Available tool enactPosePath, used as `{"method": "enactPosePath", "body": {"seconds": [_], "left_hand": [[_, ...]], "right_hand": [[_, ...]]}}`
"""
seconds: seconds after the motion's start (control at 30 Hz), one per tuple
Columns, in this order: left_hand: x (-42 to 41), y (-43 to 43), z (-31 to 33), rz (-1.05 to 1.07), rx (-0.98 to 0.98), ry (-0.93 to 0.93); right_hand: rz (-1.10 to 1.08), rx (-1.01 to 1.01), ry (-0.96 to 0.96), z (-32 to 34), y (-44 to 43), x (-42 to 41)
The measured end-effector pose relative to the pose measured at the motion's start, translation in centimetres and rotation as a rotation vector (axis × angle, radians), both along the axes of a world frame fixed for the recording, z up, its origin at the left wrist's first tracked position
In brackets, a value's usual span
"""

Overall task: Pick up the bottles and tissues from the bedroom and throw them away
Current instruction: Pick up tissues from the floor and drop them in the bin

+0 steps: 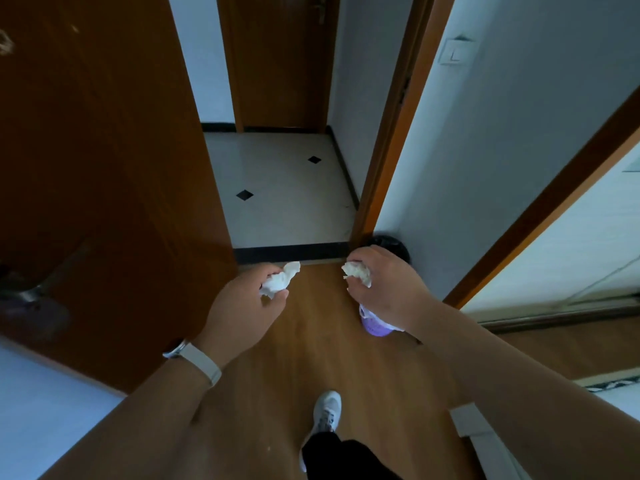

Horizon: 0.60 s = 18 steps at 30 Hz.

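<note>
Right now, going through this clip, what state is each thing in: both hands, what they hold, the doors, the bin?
Left hand: grips crumpled white tissue.
Right hand: grips second crumpled white tissue and purple-and-white bottle, which is mostly hidden.
Near brown wooden door: open.
Far brown wooden door: closed.
Black round bin: on floor by door frame, partly hidden.

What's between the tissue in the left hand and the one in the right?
Nothing: in the head view, the gap between the left tissue and the right tissue shows only bare wooden floor, with the dark threshold strip just beyond.
</note>
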<state>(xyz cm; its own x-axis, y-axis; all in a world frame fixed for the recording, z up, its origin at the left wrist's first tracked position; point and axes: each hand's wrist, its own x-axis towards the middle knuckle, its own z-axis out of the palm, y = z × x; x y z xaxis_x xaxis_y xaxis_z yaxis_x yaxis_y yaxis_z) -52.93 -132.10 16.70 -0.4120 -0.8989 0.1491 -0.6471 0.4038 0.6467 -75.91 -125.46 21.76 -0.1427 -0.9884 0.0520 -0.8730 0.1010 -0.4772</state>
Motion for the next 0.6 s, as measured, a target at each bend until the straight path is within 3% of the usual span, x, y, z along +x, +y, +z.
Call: {"method": "enactPosePath", "body": {"seconds": [0.3,0.6], "left_hand": [[-2.9,-13.6,0.0,0.055,0.026,-0.018],[-11.6,-25.9,2.2,-0.116,-0.026,0.035]], "right_hand": [[0.028,-0.021,-0.055,-2.3,-14.5,-3.8],[-0.043,-0.064,-0.038,-1.1,-25.0,-11.1]]}}
